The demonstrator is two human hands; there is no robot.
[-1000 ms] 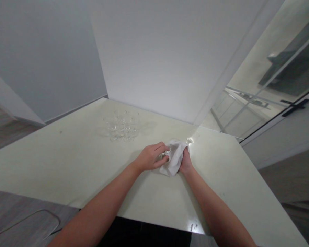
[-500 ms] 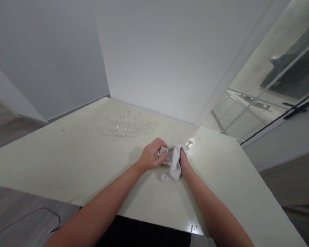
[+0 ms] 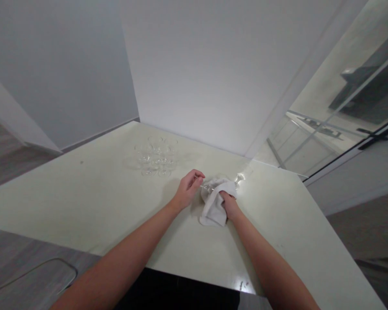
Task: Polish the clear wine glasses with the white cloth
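Note:
My left hand [image 3: 189,188] is closed at the foot end of a clear stemmed glass [image 3: 207,187], which lies on its side above the table. A white cloth [image 3: 214,210] wraps the glass's bowl, and most of the bowl is hidden by it. My right hand [image 3: 231,205] grips the cloth around the bowl from the right, thumb on top. Just behind the cloth, part of another clear glass [image 3: 239,179] shows on the table.
Several clear stemmed glasses [image 3: 157,159] stand grouped on the pale table [image 3: 100,193] to the left. A white wall [image 3: 194,77] borders the table's back edge. A glazed door with a black handle [image 3: 377,138] is at the right. A cable [image 3: 56,259] lies on the floor at lower left.
My left hand has shifted slightly left and up, from around the glass to its foot end. The cloth now covers more of the bowl, and my right hand has turned over it.

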